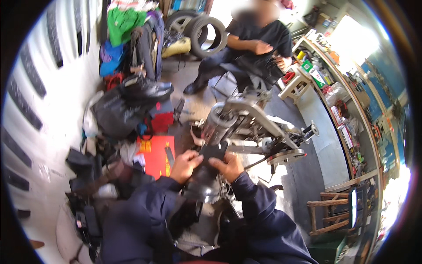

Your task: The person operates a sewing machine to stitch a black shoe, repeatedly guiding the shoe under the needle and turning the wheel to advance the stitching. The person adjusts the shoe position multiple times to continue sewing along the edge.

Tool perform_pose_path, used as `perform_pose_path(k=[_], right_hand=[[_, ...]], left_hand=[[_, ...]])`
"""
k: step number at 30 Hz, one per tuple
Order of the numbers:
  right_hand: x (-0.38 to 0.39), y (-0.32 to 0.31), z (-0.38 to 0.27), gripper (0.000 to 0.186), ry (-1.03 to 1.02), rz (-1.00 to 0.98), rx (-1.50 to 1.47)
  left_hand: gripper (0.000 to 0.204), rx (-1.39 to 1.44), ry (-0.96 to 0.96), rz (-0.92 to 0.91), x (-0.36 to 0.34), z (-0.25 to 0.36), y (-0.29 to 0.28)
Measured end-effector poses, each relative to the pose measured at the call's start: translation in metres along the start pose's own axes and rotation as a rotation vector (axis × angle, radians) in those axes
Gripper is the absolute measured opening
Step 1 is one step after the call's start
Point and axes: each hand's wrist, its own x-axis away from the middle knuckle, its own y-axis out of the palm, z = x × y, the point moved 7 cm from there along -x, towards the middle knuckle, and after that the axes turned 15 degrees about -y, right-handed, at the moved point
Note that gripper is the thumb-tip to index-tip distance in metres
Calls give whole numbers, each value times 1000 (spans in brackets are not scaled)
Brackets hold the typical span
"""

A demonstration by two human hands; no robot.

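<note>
A dark, flat piece (213, 154), perhaps leather or rubber, is held in front of me by both hands. My left hand (186, 166) pinches its left edge, fingers curled and thumb on top. At its right edge, my right hand (229, 166) is closed in the same way, thumb pressed on the surface. Just beyond is a worn metal machine (250, 108) with a curved arm and a small wheel (288, 157), like a shoe-patching sewing machine. A shiny dark rounded part (201, 190) shows below my hands; I cannot make out what it is.
A person (259, 44) in dark clothes sits across from me. Tires (205, 37) stand behind. Black bags (125, 108), piled clothes (127, 26) and a red box (159, 156) lie at left. Crowded shelves (340, 114), a white stool (293, 88) and a wooden chair (332, 211) are at right.
</note>
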Motion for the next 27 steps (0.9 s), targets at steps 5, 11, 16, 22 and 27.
perform_pose_path(k=[5, 11, 16, 22, 27], right_hand=[[0, -33, -8, 33, -44, 309, 246], [-7, -36, -57, 40, -519, 267, 629], [-18, -25, -46, 51, -429, 181, 584], [-27, -20, -38, 43, -429, 138, 704], [-29, -21, -39, 33, -532, 233, 758]], left_hand=[[28, 12, 8, 54, 2, -4, 5], [21, 104, -91, 24, 2, -6, 7], [20, 89, -101, 22, 2, -6, 5], [18, 30, -86, 54, 0, -7, 5], [24, 104, -40, 45, -1, -7, 6]])
